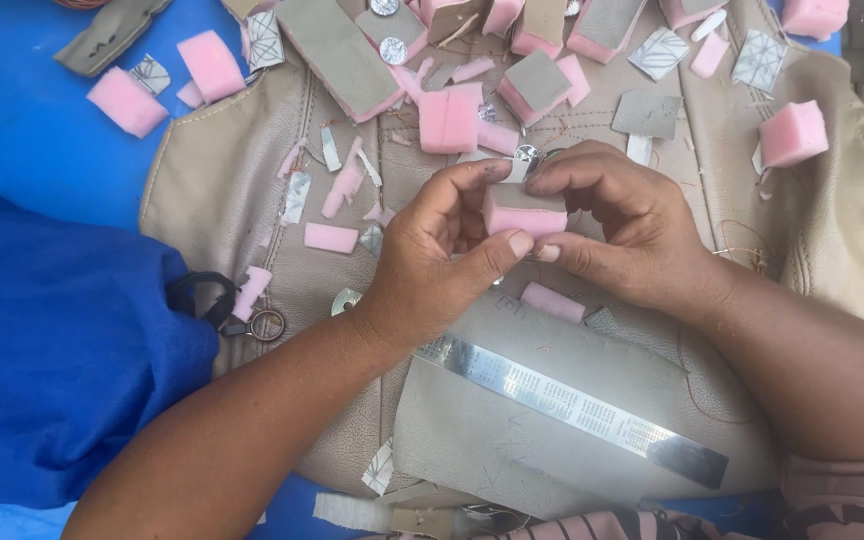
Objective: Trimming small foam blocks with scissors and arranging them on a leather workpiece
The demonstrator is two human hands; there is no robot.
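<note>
Foam block [524, 214], pink with a grey-beige leather face on top, sits pinched between my 2 hands over the middle of the beige leather sheet [222, 190]. Its long axis runs left to right, leather face turned up. My left hand [432, 255] grips its left end, thumb along the near side; my right hand [617, 225] closes on the right end, fingertips on top. Soft pink foam scraps [330, 237] litter the leather toward its far edge. Nearer me, a shiny steel ruler [572, 405] lies diagonally on a grey leather piece [512, 450]. Black-handled scissors [214, 300] rest at the sheet's left edge, beside blue cloth [52, 340].
</note>
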